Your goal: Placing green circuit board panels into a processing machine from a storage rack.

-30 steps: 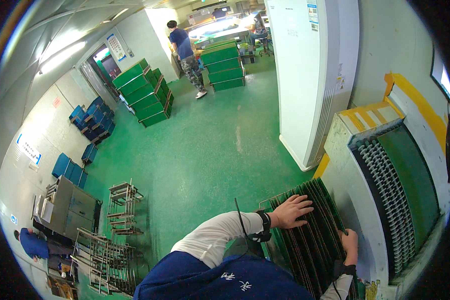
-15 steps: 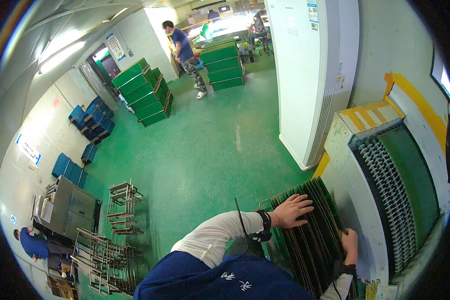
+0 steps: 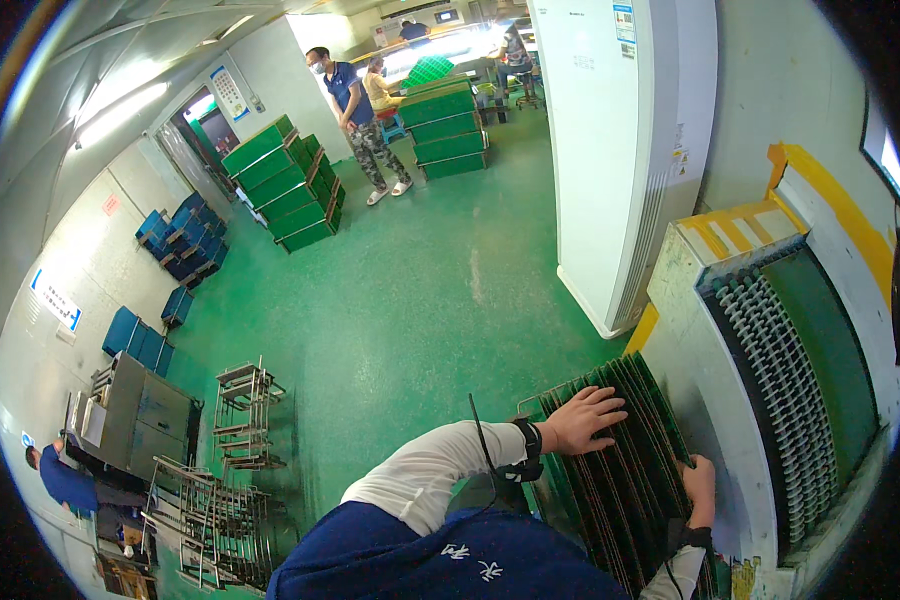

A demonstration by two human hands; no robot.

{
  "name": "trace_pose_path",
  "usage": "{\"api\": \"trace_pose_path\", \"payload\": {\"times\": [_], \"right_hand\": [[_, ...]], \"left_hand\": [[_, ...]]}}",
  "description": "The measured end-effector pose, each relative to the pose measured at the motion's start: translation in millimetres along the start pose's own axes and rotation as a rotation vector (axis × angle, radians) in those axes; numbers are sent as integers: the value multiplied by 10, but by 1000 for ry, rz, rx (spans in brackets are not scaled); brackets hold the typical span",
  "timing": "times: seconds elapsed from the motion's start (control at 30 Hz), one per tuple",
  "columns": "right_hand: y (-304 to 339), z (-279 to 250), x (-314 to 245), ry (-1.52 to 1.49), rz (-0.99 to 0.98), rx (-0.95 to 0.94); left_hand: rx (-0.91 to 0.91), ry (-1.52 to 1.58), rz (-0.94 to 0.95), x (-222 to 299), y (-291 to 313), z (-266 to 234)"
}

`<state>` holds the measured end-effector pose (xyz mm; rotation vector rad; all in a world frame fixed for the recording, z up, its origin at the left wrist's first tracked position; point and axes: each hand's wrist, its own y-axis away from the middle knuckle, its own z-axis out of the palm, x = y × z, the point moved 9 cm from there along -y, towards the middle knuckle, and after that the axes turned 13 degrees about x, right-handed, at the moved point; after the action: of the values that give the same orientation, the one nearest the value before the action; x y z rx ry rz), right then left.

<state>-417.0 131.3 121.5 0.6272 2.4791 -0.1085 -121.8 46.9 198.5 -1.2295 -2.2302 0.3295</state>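
Note:
A wire rack (image 3: pixel 526 402) in front of me holds a row of thin dark green panels (image 3: pixel 625 515) standing on edge, close together. My left hand (image 3: pixel 582 420) lies across their top edges with its fingers stretched out. At the right side of the row, my right hand (image 3: pixel 699 488) has its fingers bent round the edge of the panels, partly hiding the fingertips. Dark bands circle both my wrists. Just right of the rack stands a machine (image 3: pixel 715 400) with rows of grey rollers (image 3: pixel 775 400) and a green surface beside them.
A tall white cabinet-like unit (image 3: pixel 610 180) stands beyond the machine. Metal frames (image 3: pixel 245 415) are on the green floor (image 3: pixel 400 320) at left. Green stacked bins (image 3: pixel 290 190) and blue bins (image 3: pixel 182 240) stand farther off. One person (image 3: pixel 355 115) stands at the back, another (image 3: pixel 70 480) at far left.
My hands have stayed in place on the panels. At the back, the standing person has shifted slightly left and turned; the person at far left has turned toward the grey cabinet.

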Motion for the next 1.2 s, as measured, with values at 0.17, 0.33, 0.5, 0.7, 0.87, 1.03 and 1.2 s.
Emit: {"api": "trace_pose_path", "payload": {"times": [0.17,0.33,0.5,0.7,0.87,1.03,1.2], "right_hand": [[-35,56,91,-7,-46,51],[-82,134,167,-17,-77,62],[-140,224,396,-15,-47,77],[-93,152,231,-42,-24,35],[-55,90,132,-22,-34,34],[-49,75,77,6,-44,24],[-86,118,202,38,-48,39]], "left_hand": [[-2,-6,-6,2,0,1],[-1,-1,-9,-5,10,-11],[-5,3,3,14,-15,3],[-1,-3,-4,5,-4,-1],[0,0,-5,15,-13,-17],[-1,-1,-9,-3,6,-8],[-11,-4,-9,18,-14,-22]]}}
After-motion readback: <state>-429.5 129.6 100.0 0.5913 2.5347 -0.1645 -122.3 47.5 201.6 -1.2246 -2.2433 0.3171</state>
